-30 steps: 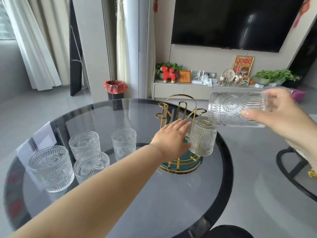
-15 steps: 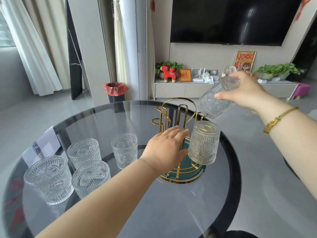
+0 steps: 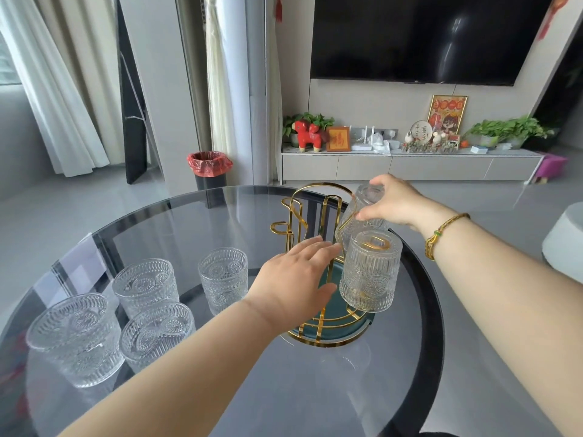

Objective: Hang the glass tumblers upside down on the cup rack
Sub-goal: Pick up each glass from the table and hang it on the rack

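Note:
A gold wire cup rack (image 3: 303, 216) with a round teal base stands on the far side of the glass table. One embossed tumbler (image 3: 369, 272) hangs upside down on its near right prong. My right hand (image 3: 392, 201) grips a second tumbler (image 3: 362, 212), turned mouth-down and tilted, over a prong just behind the hung one. My left hand (image 3: 295, 279) rests flat against the rack's lower wires, fingers spread, holding nothing. Several more tumblers stand upright at the left: (image 3: 222, 279), (image 3: 145, 287), (image 3: 157, 334), (image 3: 74, 337).
The round dark glass table (image 3: 284, 389) has a black rim close to the rack on the right. Beyond it are a bin with a red liner (image 3: 209, 168), a low TV cabinet (image 3: 410, 165) and a white seat (image 3: 564, 241) at the right edge.
My right hand carried the tumbler from the right down to the rack and turned it from sideways to mouth-down. The left hand stayed on the rack.

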